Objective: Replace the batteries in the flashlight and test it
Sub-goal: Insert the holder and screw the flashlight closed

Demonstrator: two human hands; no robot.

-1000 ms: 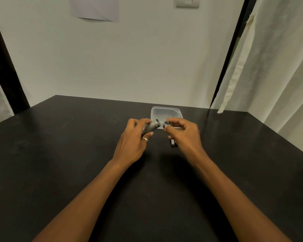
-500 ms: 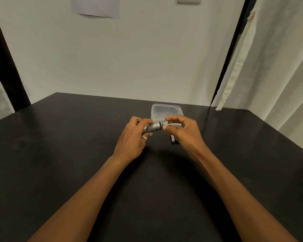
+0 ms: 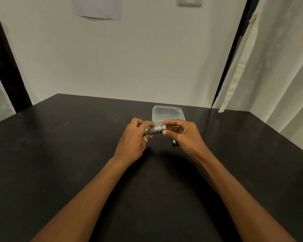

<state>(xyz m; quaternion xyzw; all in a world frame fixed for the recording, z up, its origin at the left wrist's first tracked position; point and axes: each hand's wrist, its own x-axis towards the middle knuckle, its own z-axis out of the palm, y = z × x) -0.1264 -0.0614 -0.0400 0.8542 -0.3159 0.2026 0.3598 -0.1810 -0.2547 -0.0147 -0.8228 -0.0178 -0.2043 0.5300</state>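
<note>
Flashlight [image 3: 155,130]: held level above the table [image 3: 59,154], toward its far edge, just in front of the container.
Left hand [image 3: 135,142]: clenched round the flashlight's left end.
Right hand [image 3: 184,135]: the flashlight's right end is pinched between thumb and fingertips.
Container [image 3: 168,113]: clear plastic, set near the table's far edge.
Small cylinder [image 3: 173,142]: laid on the table, partly hidden beneath the right hand.

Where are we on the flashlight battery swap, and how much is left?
Done, it seems: the cap sits on the end of the flashlight, so it is probably loaded, though the inside is hidden. Loose batteries lie on the table under the right hand.
In hand: the left hand grips the flashlight and the right pinches the cap, likely screwing it on.
Left: tighten it and switch on; no beam shows yet.
</note>
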